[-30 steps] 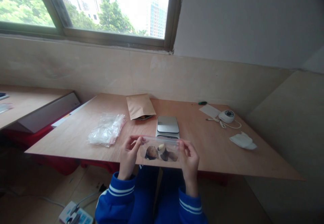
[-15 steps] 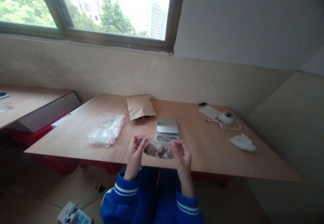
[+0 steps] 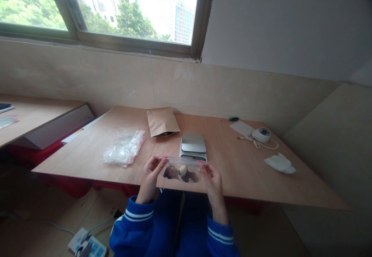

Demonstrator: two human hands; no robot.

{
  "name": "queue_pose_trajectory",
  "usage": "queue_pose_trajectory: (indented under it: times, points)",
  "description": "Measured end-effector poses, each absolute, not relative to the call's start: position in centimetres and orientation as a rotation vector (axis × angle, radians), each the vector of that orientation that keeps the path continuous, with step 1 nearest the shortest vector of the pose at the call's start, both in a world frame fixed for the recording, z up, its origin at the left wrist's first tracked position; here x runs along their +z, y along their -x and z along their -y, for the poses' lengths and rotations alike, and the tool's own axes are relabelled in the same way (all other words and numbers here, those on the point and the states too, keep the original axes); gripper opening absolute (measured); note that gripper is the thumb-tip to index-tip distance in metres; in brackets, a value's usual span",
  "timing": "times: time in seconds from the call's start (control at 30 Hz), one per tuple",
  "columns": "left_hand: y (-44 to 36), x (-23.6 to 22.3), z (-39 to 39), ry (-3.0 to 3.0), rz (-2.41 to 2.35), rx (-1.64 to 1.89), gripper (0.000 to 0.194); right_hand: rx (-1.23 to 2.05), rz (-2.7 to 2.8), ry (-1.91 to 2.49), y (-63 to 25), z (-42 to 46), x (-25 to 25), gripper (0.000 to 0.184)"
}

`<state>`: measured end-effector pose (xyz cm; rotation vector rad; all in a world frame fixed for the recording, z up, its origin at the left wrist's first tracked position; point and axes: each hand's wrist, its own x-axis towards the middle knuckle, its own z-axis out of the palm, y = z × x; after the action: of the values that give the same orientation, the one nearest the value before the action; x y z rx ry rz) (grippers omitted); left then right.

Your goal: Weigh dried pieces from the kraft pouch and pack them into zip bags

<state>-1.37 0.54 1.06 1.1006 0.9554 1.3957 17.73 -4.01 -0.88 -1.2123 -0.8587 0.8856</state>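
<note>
A clear zip bag [image 3: 180, 176] with a red-lined top is stretched flat between my hands at the table's front edge. Inside it lie a few dark brown and pale pieces [image 3: 183, 172], whose kind I cannot make out. My left hand [image 3: 151, 172] pinches the bag's upper left corner. At the upper right corner, my right hand [image 3: 212, 176] grips it between thumb and fingers. Just beyond the bag sits a silver kitchen scale [image 3: 193, 144]; its display is partly covered by the bag's top.
A stack of empty zip bags [image 3: 123, 147] lies to the left on the wooden table [image 3: 241, 172]. Behind the scale is a brown paper pouch [image 3: 163, 121]. To the right are a white dome camera [image 3: 261, 135] with cable, a crumpled tissue [image 3: 279, 163] and a green-handled screwdriver [image 3: 234, 119].
My hands have moved apart slightly, pulling the bag's top from a gaping shape to a straight, flat line. More of the scale's display shows now.
</note>
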Motion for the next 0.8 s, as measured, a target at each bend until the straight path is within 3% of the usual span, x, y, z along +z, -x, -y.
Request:
queue_pose_trajectory:
  times: [0.43, 0.8]
  points:
    - [1.5, 2.0, -0.1, -1.144, -1.018, 1.382, 0.024, 0.565, 1.101, 1.184, -18.1, 4.6, -0.1, 0.014]
    - [-0.3, 1.3, 0.6, -1.046, -0.814, 1.267, 0.022, 0.873, 0.829, 1.041, -17.2, 4.1, -1.3, 0.023]
